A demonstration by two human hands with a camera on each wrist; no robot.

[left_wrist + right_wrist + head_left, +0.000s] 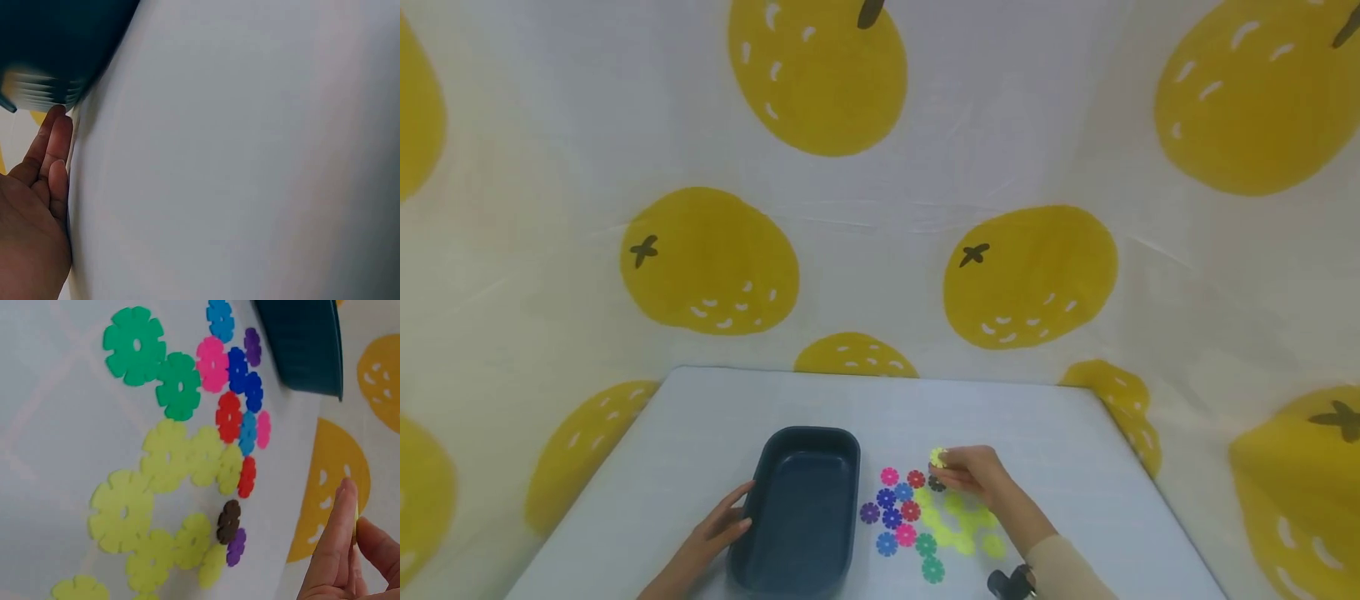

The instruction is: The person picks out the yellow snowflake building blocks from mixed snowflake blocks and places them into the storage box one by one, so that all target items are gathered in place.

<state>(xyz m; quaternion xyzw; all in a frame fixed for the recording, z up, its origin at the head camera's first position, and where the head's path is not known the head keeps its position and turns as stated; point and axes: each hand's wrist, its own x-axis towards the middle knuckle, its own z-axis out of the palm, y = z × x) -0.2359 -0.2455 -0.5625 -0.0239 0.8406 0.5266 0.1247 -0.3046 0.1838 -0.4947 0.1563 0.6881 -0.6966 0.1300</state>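
Observation:
My right hand pinches a yellow flower-shaped plastic disc between thumb and fingers, over the far side of the loose pieces. In the right wrist view, the hand shows that disc only as a thin edge. Below it lie several yellow notched discs, a black disc and a purple one. At the left, my left hand touches the long side of a dark blue-green plastic tub, fingers extended. The left wrist view has its fingertips right at the tub's wall.
Between tub and yellow pieces lie pink, red, blue and green discs, flat on the white table. A curtain with yellow fruit print hangs behind. A dark device sits at the right wrist.

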